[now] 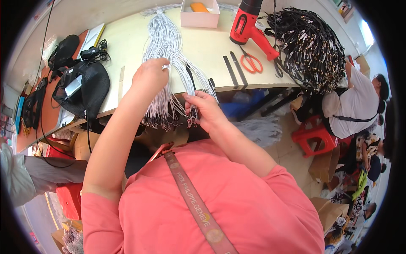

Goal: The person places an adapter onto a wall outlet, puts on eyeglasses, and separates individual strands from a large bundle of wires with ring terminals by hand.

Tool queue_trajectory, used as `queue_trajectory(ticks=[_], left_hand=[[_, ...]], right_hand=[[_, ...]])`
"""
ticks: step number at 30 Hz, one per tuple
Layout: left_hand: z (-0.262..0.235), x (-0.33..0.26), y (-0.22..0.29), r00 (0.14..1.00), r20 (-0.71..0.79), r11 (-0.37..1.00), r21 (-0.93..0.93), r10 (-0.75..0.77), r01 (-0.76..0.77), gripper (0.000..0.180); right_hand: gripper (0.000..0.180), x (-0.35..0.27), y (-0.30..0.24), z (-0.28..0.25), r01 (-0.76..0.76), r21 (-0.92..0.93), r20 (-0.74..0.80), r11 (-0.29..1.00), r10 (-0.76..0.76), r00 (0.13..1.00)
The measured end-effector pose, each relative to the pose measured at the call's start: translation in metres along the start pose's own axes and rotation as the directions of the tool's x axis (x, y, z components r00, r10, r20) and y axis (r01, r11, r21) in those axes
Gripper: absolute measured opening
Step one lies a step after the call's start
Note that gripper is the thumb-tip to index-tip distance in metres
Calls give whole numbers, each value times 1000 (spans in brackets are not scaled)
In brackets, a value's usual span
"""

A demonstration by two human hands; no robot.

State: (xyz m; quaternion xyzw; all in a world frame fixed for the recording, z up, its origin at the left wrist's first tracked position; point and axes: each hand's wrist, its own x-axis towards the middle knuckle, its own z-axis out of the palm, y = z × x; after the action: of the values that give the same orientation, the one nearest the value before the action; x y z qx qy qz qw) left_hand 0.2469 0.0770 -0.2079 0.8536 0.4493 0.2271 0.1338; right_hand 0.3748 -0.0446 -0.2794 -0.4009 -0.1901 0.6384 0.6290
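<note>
A long bundle of thin white cables (163,38) lies down the table in front of me, its dark-tipped ends hanging over the near edge. My left hand (151,75) is over the bundle's left side, fingers curled together; what they pinch is too small to make out. Near the table edge, my right hand (204,109) is closed round a few white cables (188,82) drawn apart from the rest. Their ends hang below its fingers. A black strip (190,74) lies among the cables between my hands.
Orange-handled scissors (251,62), two dark strips (235,70) and a red heat gun (249,31) lie to the right, before a heap of black cables (313,46). A white box (199,17) stands at the back. Left is a black mesh bag (94,86); a person (353,101) sits right.
</note>
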Motion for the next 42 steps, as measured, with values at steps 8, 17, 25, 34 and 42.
queue_trajectory(ticks=[8, 17, 25, 34, 42], left_hand=[[16, 36, 9, 968, 208, 944, 322, -142, 70, 24], [-3, 31, 5, 947, 237, 956, -146, -216, 255, 20], [-17, -8, 26, 742, 658, 739, -433, -132, 516, 11], [-14, -74, 50, 906, 383, 970, -222, 181, -100, 25], [-10, -71, 33, 934, 304, 939, -336, 185, -77, 15]], right_hand=[[13, 0, -1, 0, -3, 17, 7, 1000, 2, 1000], [15, 0, -4, -3, -20, 22, 34, 1000, 19, 999], [11, -2, -6, -3, -53, 63, 41, 997, 50, 998], [19, -12, -11, 4, -15, 72, 62, 997, 10, 998], [12, 0, -1, -9, -25, 63, 66, 998, 21, 998]])
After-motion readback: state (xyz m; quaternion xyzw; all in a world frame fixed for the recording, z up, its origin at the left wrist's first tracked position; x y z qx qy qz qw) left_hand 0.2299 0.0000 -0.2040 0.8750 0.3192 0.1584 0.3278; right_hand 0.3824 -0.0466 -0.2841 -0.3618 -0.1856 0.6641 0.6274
